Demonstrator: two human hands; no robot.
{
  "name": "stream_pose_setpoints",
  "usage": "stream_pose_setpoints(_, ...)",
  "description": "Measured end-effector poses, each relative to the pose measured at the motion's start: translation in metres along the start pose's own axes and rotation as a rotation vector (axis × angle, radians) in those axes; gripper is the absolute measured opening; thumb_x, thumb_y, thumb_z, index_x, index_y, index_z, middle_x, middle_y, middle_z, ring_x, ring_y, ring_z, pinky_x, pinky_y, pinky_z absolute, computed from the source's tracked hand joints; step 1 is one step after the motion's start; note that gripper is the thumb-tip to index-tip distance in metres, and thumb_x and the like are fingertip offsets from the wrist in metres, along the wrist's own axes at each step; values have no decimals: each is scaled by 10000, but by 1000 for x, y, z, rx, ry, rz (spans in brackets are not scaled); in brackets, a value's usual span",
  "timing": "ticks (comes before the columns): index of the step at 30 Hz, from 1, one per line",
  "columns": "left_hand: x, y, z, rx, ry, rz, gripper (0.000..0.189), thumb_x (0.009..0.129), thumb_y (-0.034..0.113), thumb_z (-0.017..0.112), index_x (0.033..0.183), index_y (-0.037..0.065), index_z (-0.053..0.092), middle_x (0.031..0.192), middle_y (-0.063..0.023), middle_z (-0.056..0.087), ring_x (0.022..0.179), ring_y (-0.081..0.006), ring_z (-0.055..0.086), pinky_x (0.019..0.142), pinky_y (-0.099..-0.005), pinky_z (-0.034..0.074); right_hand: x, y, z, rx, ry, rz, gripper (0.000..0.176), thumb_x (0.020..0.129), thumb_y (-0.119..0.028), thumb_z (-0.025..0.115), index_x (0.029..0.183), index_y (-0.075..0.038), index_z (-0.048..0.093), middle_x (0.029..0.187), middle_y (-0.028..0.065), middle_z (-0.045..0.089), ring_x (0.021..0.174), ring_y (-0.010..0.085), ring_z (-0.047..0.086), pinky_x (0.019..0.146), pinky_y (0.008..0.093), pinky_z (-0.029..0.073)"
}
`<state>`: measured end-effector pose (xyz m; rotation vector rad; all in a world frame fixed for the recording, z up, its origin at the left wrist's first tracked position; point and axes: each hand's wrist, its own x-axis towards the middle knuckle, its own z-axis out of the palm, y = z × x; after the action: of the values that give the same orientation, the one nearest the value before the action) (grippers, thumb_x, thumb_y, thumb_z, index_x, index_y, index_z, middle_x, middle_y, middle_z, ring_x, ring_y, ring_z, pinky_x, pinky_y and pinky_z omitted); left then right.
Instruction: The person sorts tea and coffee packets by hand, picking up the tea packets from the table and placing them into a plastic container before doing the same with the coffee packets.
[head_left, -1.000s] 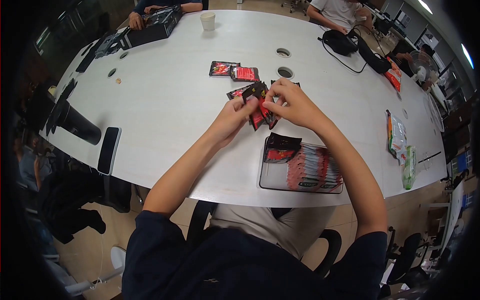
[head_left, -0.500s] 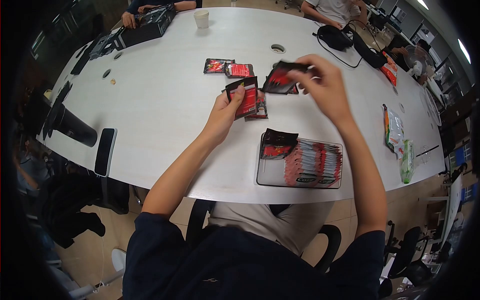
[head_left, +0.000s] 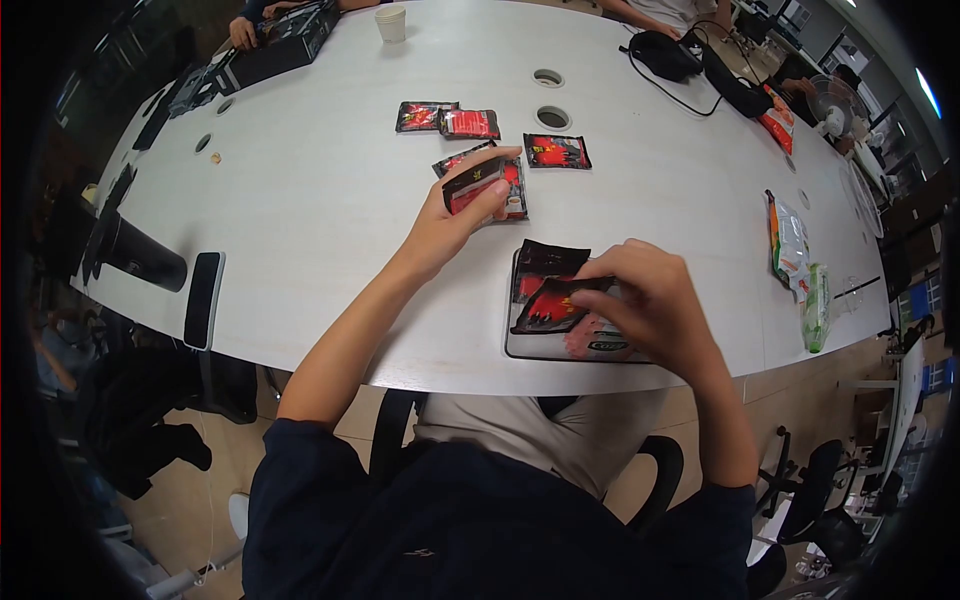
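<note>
Between the fingers and thumb of my left hand (head_left: 450, 215) is a black-and-red packet (head_left: 476, 182), held above more packets on the white table. My right hand (head_left: 650, 295) pinches another black-and-red packet (head_left: 548, 308) over the left end of a shallow clear tray (head_left: 512, 345). A further dark packet (head_left: 553, 258) lies at that end, behind the held one. Red-and-white sachets (head_left: 592, 338) fill the tray's other side, mostly covered by my right hand. Beyond my hands are loose packets: one (head_left: 558, 151) to the right, two overlapping (head_left: 468, 124) farther back.
A phone (head_left: 203, 300) and black tumbler (head_left: 145, 255) are on the left. Snack bags (head_left: 790, 240) lie on the right. A paper cup (head_left: 391, 24), cable holes (head_left: 552, 117) and a black pouch (head_left: 665, 56) are farther back. Other people's hands work at the far edge.
My right hand has brought a packet from the middle of the table down to the tray's left end. My left hand has tilted its packet and stayed near the same spot.
</note>
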<state>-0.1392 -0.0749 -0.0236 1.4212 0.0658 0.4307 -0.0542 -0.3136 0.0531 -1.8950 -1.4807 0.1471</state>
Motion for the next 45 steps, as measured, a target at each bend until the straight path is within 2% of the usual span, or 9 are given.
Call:
stream_pose_setpoints(2,-1,-3,-1,7,-21,1,417,1007,260,624,1396,122,564,1096,3,609,985,-84,571,894,-257,499,-2,4,12,-78,32,-26,171,755,-92,800,883,-47,697,777,53,688,695,220,557,622,340,466)
stream_pose_setpoints(6,-2,-3,0,132,-74,91,414,997,237,642,1380,101,566,1134,-5,601,1015,-80,562,940,-252,475,-6,12,33,-151,56,-83,152,748,-81,786,855,-58,682,789,27,666,747,213,551,654,335,462)
stream_pose_setpoints(10,-5,-4,0,166,-173,72,421,989,210,653,1381,90,555,1161,-6,590,1058,-83,554,981,-257,451,-9,11,43,-406,102,-161,161,737,-99,770,847,-81,653,970,28,608,917,233,542,766,365,433)
stream_pose_setpoints(12,-4,-8,6,193,-112,158,465,977,296,673,1379,93,557,1073,4,582,969,-76,548,891,-230,455,-11,9,44,-451,113,-150,168,731,-104,764,848,-87,644,1036,34,581,982,243,532,808,381,417)
stream_pose_setpoints(14,-5,-8,7,186,-104,156,461,979,293,671,1380,96,557,1048,13,574,953,-71,541,882,-231,456,-11,4,42,-481,107,-133,232,725,-102,753,916,-93,623,1156,72,548,1111,273,513,875,432,388)
stream_pose_setpoints(20,-5,-11,5,174,-131,124,465,989,322,658,1386,104,554,973,26,550,916,-73,528,846,-230,460,-1,-1,48,-551,-7,-101,414,726,-33,683,1115,-78,550,1310,152,509,1255,311,475,956,494,356)
stream_pose_setpoints(31,-5,-11,5,180,-127,129,464,1005,352,631,1382,96,545,955,11,550,888,-90,520,808,-239,460,3,1,60,-636,-33,-91,676,719,-56,669,1376,-57,511,1222,110,542,1083,245,523,895,470,378)
stream_pose_setpoints(33,-5,-10,4,142,-147,75,379,1009,229,613,1353,77,566,1113,-15,594,1024,-98,534,945,-272,444,2,0,60,-616,-27,-86,705,714,-59,672,1398,-63,500,1211,105,541,1071,243,523,892,459,378)
stream_pose_setpoints(45,-5,-11,6,60,-105,85,416,1031,283,588,1381,67,518,1143,-65,602,1105,-134,580,1001,-307,455,3,1,60,-600,-41,-108,811,692,-78,700,1466,-84,455,1201,111,518,1029,245,517,873,461,372)
